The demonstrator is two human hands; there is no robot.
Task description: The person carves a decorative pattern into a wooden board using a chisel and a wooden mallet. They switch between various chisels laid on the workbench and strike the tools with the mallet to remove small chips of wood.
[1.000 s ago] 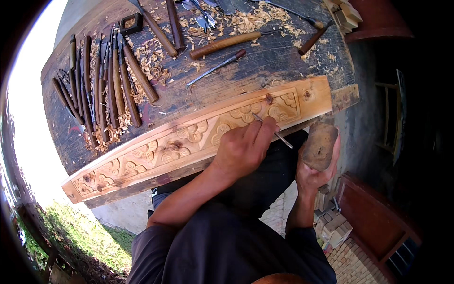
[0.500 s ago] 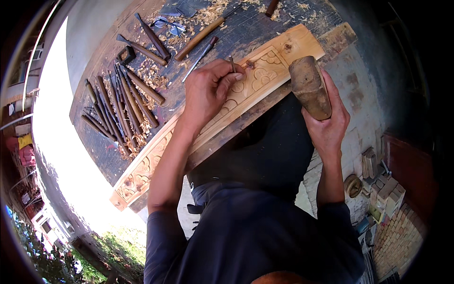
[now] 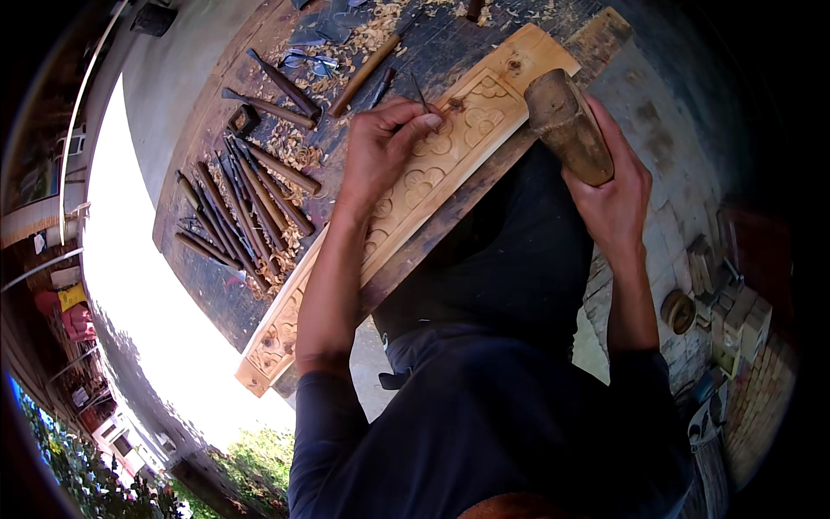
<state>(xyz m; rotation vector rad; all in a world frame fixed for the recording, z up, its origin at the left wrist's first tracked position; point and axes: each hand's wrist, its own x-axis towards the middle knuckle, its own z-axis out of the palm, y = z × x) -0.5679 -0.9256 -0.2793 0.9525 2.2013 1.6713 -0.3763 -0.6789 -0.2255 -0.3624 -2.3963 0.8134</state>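
Observation:
A long pale wooden board (image 3: 421, 183), carved with a flower-and-scroll relief, lies slantwise along the near edge of the workbench. Above its far edge, my left hand (image 3: 386, 145) is closed around a thin chisel (image 3: 418, 89); its narrow shaft pokes out past thumb and forefinger, and the hand hides the rest. My right hand (image 3: 616, 192) grips a rounded, worn wooden mallet (image 3: 568, 126), raised over the board's right edge. Mallet and chisel are apart. Just beyond my left hand lies another dark-handled chisel (image 3: 381, 86).
Several wooden-handled carving tools (image 3: 249, 199) lie in a row on the left of the dark workbench (image 3: 220, 290), among curled shavings (image 3: 298, 156). Eyeglasses (image 3: 309, 62) and a small dark block (image 3: 244, 119) sit farther back. Stacked bricks (image 3: 742, 324) stand on the floor at right.
The chisel in my left hand has tipped from nearly upright, and that hand has shifted toward the board's far edge. The mallet remains raised in my right hand. The whole view has shifted slightly.

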